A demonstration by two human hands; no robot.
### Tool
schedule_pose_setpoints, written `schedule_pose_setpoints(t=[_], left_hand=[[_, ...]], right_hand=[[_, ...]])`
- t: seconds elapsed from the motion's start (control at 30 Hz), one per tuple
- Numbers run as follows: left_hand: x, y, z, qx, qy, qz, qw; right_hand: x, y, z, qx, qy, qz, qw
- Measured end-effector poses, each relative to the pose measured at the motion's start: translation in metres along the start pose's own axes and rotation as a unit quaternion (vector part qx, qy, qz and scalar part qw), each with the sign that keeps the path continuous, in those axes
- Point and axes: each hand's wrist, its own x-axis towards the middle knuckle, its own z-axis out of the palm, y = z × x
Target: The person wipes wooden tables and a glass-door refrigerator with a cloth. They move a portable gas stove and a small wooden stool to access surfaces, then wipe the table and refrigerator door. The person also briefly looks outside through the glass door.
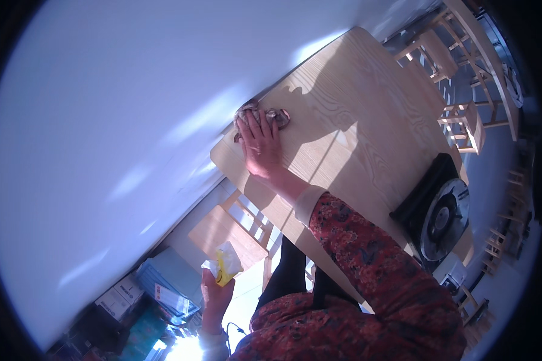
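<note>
My right hand (262,153) lies palm down on a crumpled greyish-brown cloth (248,109), pressing it against the wooden tabletop (375,104). The cloth sits at the table's edge by the wall, partly covered by my fingers. Low on the left, my left hand (217,295) grips a yellow soft pack of tissues (227,269). White tissue sticks out of the pack's top. This hand is held off the table, beside a wooden stool. Part of the left hand's grip is hidden behind the pack.
A white wall (131,113) runs along the table's left side. A black portable stove (442,221) with a round metal plate stands at the right edge. One wooden stool (226,234) is below the near end. Blue plastic bins (167,284) and cartons (119,298) are at lower left.
</note>
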Motion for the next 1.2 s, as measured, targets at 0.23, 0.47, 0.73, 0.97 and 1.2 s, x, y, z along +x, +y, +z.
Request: schedule_pose_setpoints(t=[0.23, 0.47, 0.73, 0.97, 1.2], left_hand=[[-0.019, -0.013, 0.001, -0.004, 0.053, 0.012, 0.999], [-0.023, -0.005, -0.004, -0.049, 0.027, 0.038, 0.998], [0.006, 0.028, -0.008, -0.01, 0.045, 0.147, 0.988], [0.019, 0.077, 0.014, -0.055, 0.005, 0.22, 0.974], [0.001, 0.074, 0.026, 0.012, -0.011, 0.246, 0.969]], right_hand=[[-0.079, -0.074, 0.001, 0.286, -0.138, -0.13, 0.939], [-0.035, -0.007, -0.052, 0.143, 0.053, -0.07, 0.986], [-0.106, -0.027, -0.014, 0.033, -0.087, -0.075, 0.993], [-0.307, 0.022, -0.134, -0.059, -0.121, 0.019, 0.991], [-0.436, 0.067, -0.208, -0.109, -0.161, 0.096, 0.976]])
